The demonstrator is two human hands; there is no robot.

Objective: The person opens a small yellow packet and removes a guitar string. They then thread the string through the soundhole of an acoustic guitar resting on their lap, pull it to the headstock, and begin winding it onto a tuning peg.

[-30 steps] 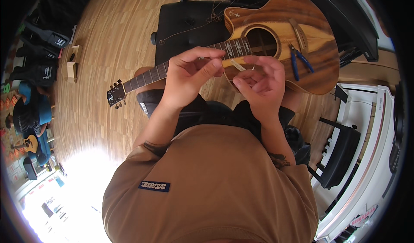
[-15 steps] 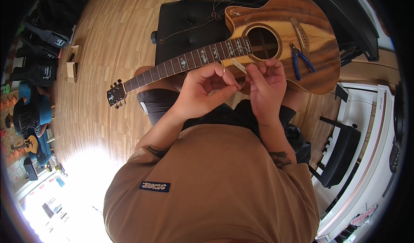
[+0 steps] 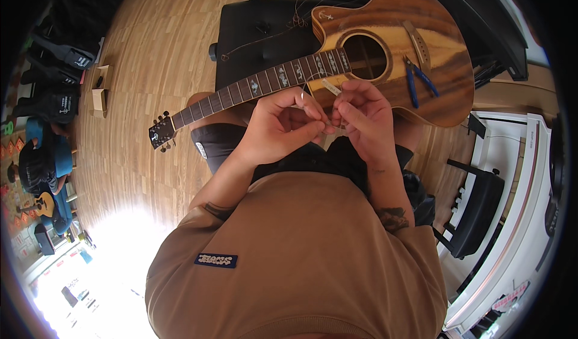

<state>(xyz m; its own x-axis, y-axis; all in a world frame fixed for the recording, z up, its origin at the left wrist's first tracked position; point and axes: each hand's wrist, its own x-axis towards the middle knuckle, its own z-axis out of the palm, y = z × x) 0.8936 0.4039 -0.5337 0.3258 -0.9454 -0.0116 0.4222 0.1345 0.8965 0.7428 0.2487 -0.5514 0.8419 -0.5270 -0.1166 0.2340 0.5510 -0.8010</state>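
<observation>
Nearest the viewer, a brown shirt (image 3: 301,236) bears a navy patch (image 3: 215,260) with raised pale lettering. Beyond it, the left hand (image 3: 290,122) is curled, thumb and fingertips close together; whether they grip anything cannot be told. The right hand (image 3: 364,117) has thumb and forefinger pinched on a thin string (image 3: 308,79), which loops over the fretboard. Compared with one second earlier, both hands sit lower and the right fingers, then spread, are drawn in beside the left fingertips.

Across the thighs lies a cutaway acoustic guitar (image 3: 442,35), headstock to the left: dark-and-golden striped wood, glossy, with pale fretboard inlays and an anchor emblem at the cutaway. A pale printed strip (image 3: 330,87) lies beside the fretboard's end; blue-handled cutters (image 3: 413,86) rest near the bridge (image 3: 417,45). Behind, copper-coloured strings (image 3: 298,21) tangle over a black padded stool (image 3: 238,32). Farther left, black gig bags (image 3: 51,105) carry white lettering.
</observation>
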